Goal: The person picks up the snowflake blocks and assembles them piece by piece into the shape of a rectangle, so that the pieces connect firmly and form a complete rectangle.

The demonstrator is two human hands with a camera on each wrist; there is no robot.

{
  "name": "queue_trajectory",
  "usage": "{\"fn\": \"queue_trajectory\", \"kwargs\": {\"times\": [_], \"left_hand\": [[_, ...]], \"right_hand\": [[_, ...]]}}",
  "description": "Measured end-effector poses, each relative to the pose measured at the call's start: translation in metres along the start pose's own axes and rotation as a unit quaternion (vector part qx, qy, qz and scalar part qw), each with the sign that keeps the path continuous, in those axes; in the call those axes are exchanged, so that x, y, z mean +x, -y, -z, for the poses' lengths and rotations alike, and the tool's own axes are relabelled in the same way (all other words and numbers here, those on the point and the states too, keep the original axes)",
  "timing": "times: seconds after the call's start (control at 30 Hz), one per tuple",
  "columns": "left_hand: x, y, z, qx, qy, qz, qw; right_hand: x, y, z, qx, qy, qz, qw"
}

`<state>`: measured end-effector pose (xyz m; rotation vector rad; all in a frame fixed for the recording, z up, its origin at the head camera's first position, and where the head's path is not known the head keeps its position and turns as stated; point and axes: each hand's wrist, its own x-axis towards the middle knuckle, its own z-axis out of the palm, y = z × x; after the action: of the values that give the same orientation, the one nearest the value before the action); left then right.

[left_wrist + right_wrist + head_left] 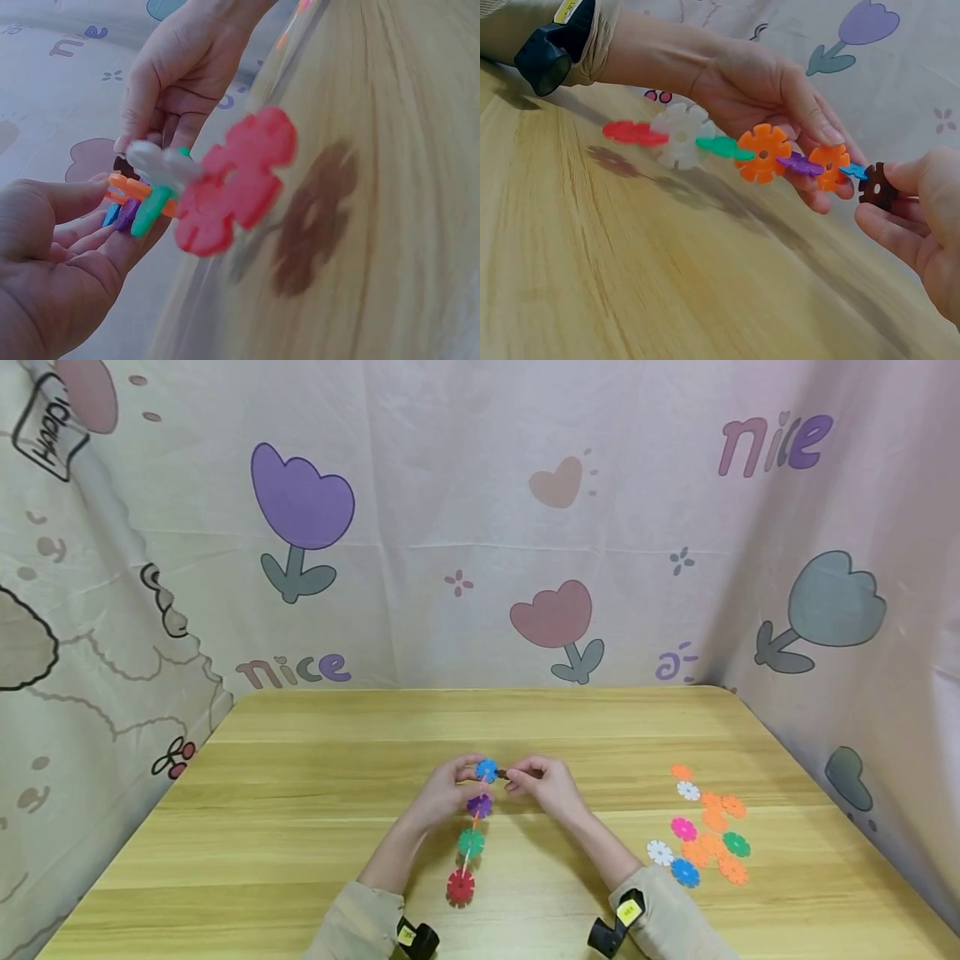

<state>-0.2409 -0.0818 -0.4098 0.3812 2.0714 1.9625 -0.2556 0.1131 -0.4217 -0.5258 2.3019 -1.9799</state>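
Observation:
A chain of notched plastic discs hangs over the table between both hands. It runs from a red disc (pixel 461 887) through a white disc (pixel 682 136), a green disc (pixel 471 842), an orange disc (pixel 763 154), a purple disc (pixel 480 806) and a second orange disc (pixel 830 166) to a blue disc (pixel 487 770). My left hand (pixel 442 795) pinches the chain near its blue end, thumb on the second orange disc. Between thumb and fingers, my right hand (pixel 551 787) pinches a dark brown disc (pixel 877 186) against the blue disc; how far their notches engage, I cannot tell.
Loose discs lie on the wooden table (pixel 300 793) to the right: several orange discs (pixel 733 869), a pink disc (pixel 683 829), a loose green disc (pixel 737 844), a loose blue disc (pixel 685 872) and two white discs (pixel 660 852). A printed curtain (pixel 420 460) stands behind the table.

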Motion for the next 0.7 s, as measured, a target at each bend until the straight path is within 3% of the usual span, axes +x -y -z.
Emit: {"fn": "queue_trajectory", "kwargs": {"times": [0.27, 0.53, 0.7], "left_hand": [[0.0, 0.002, 0.001, -0.005, 0.012, 0.004, 0.9999], [0.0, 0.001, 0.001, -0.013, 0.021, 0.011, 0.9996], [-0.002, -0.001, 0.001, -0.027, 0.03, 0.02, 0.999]], "right_hand": [[-0.002, 0.007, 0.0, -0.001, 0.003, -0.009, 1.0], [-0.011, 0.035, -0.004, -0.013, 0.013, -0.007, 0.9998], [-0.012, 0.037, -0.005, -0.005, 0.017, -0.006, 0.9998]]}}
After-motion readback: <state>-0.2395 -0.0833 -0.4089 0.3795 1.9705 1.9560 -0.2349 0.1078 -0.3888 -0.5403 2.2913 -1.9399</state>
